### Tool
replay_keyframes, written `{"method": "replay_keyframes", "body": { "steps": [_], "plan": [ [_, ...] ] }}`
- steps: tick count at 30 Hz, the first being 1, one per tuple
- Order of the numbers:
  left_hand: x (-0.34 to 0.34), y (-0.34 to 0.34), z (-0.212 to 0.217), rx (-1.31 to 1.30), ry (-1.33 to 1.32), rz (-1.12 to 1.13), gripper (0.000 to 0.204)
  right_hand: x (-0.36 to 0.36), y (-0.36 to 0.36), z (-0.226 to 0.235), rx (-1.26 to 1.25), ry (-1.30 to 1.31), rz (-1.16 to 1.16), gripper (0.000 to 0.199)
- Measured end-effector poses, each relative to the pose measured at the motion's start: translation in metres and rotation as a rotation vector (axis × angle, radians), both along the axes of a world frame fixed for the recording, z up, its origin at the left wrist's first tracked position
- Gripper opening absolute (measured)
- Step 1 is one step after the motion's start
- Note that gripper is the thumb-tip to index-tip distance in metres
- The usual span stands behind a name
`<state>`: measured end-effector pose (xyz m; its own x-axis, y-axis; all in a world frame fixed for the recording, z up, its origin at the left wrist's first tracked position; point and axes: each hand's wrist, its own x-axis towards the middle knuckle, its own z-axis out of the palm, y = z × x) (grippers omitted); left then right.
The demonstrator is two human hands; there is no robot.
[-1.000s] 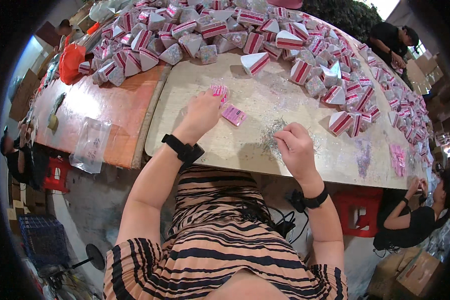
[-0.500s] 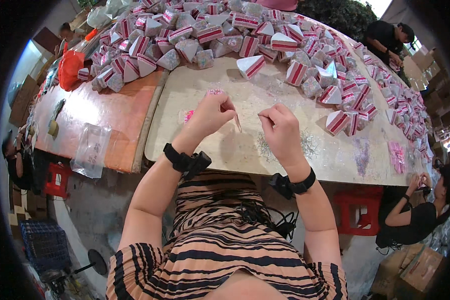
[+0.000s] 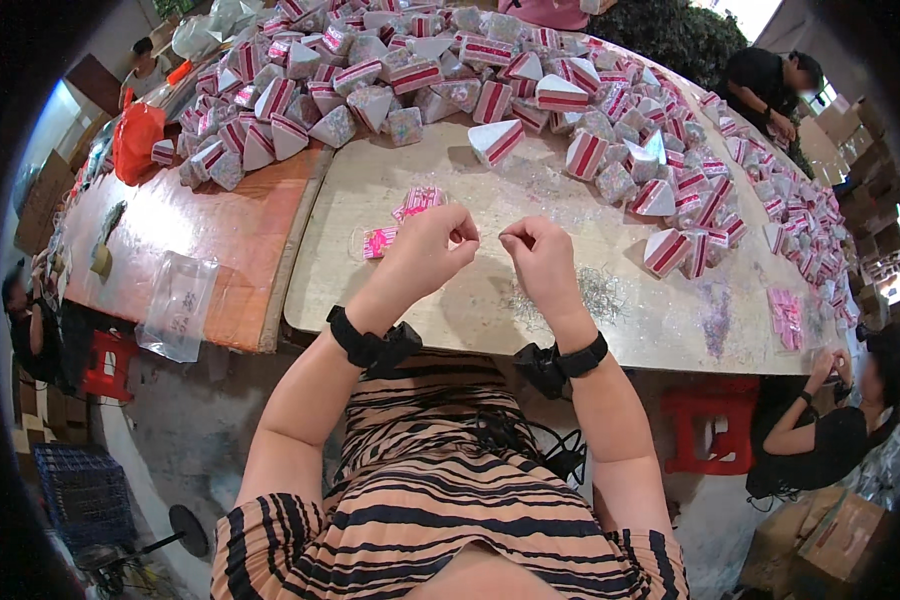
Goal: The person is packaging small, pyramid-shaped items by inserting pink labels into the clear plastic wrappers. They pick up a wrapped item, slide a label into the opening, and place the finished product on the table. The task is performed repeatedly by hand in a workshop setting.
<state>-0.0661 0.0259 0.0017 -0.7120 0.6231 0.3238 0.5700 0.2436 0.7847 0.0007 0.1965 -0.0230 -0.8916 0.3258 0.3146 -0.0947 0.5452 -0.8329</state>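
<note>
My left hand [image 3: 432,248] is raised over the pale table, its thumb and finger pinched; what they hold is too small to name. Facing it across a narrow gap, my right hand [image 3: 544,262] is also in a pinch, with its fingertips hiding whatever is between them. Below the right hand lies a scatter of thin silvery metal pieces [image 3: 592,298]. Pink-and-white printed cards [image 3: 422,198] lie just beyond my left hand. Another pink card [image 3: 378,242], in a clear wrapper, is partly covered by that hand.
A heap of wedge-shaped, cake-like pieces [image 3: 420,78] with red stripes spans the table's far side. Purple glitter [image 3: 716,318] and pink strips [image 3: 785,318] lie at right. On the orange board at left rests a clear plastic bag [image 3: 180,305]. Other people work around the tables.
My hands have come closer together, and the right one has shifted left. The pale pink strip that hung from my left fingers no longer shows. More of the pink cards is visible.
</note>
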Motion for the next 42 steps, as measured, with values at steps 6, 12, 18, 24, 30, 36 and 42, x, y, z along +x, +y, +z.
{"method": "replay_keyframes", "body": {
  "steps": [6,12,18,24,30,36,42],
  "plan": [
    [0.004,-0.001,0.004,-0.011,0.132,0.013,0.013,-0.007,0.008,-0.012,-0.332,-0.114,0.001,0.009],
    [0.006,0.000,0.006,0.013,0.110,0.025,0.012,-0.003,0.000,-0.007,-0.582,-0.155,0.074,0.006],
    [0.005,-0.001,0.004,0.092,-0.022,-0.020,0.015,0.002,-0.006,-0.001,-0.852,-0.212,0.158,0.006],
    [0.006,0.000,0.007,0.169,-0.284,-0.055,0.014,0.005,-0.006,0.002,-0.946,-0.227,0.183,0.007],
    [0.001,0.004,-0.006,0.223,-0.253,-0.011,0.020,0.003,-0.007,-0.003,-0.845,-0.192,0.144,0.008],
    [-0.003,0.003,-0.004,0.262,-0.343,-0.010,0.023,0.000,0.003,-0.011,-0.565,-0.129,0.031,0.008],
    [-0.004,0.002,-0.003,0.286,-0.405,-0.020,0.025,-0.002,0.002,-0.011,-0.500,-0.148,0.035,0.008]
  ]
}}
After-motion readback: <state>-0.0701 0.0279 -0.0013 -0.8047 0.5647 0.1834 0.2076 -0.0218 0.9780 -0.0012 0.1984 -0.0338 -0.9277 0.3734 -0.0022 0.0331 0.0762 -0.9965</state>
